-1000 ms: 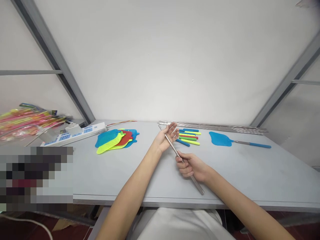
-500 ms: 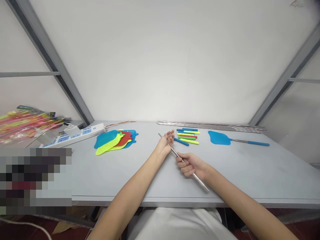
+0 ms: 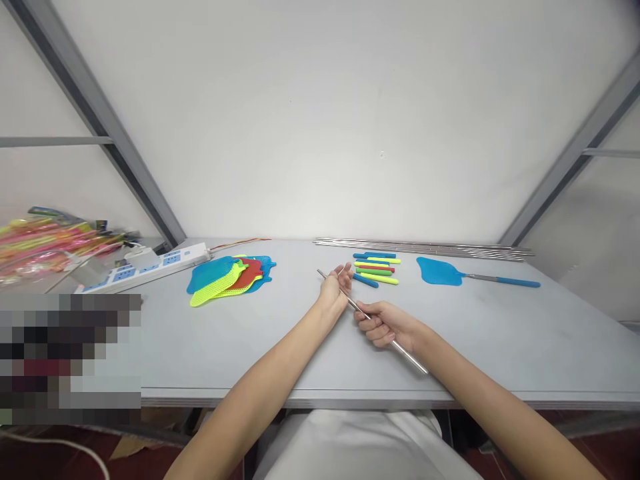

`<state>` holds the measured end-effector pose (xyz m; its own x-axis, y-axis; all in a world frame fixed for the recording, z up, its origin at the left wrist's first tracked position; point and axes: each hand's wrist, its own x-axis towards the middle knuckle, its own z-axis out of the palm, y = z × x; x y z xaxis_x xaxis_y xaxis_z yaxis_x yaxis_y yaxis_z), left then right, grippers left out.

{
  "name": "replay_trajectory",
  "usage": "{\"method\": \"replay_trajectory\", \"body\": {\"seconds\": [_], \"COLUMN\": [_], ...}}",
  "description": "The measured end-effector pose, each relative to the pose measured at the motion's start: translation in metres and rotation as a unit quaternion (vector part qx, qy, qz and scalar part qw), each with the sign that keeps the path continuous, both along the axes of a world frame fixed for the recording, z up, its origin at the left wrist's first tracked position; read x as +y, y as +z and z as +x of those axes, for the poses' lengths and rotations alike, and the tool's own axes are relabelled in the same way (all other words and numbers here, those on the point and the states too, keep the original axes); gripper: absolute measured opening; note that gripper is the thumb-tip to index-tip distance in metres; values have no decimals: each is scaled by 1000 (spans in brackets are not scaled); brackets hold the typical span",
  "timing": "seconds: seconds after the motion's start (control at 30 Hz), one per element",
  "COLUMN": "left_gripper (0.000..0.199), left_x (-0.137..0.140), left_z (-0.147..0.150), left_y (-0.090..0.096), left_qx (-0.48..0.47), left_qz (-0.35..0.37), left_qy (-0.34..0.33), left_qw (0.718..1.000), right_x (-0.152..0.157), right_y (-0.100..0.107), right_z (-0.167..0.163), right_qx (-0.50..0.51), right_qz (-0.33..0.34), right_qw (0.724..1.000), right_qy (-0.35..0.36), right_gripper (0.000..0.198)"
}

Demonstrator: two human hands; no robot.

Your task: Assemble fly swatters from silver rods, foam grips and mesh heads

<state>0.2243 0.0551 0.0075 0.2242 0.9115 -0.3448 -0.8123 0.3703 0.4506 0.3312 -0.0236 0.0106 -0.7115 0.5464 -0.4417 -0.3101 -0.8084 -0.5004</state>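
Observation:
A slim silvery metal tube slants between my hands, its near end pointing down to the right. Wrapped round its middle, my right hand is closed. My left hand, palm turned up with fingers loosely curled, holds the tube near its far end, whose tip pokes out on the left. Just beyond the left hand lie several coloured plastic handles in blue, yellow, red and green. To the right rests a fly swatter with a blue head, a metal shaft and a blue grip.
Several loose swatter heads in blue, yellow and red overlap on the left of the grey table. A bundle of thin metal tubes lies along the back wall. Further left are a power strip and plastic-wrapped colourful items.
The tube's near end has swung slightly right and up. Both hands keep their hold, with small shifts to the right. My view has tilted slightly.

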Motion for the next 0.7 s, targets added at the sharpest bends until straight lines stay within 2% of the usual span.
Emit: {"method": "replay_trajectory", "body": {"seconds": [0.43, 0.7], "left_gripper": [19, 19], "left_x": [-11, -14], "left_z": [1, 4], "left_y": [8, 8], "left_qx": [14, 20], "left_qz": [17, 20], "left_qy": [22, 32], "left_qw": [1000, 999], "right_x": [0, -1], "right_y": [-4, -2], "right_z": [1, 0], "right_qx": [-11, -14], "right_qz": [35, 34], "right_qw": [999, 999], "right_qy": [2, 1], "right_gripper": [22, 22]}}
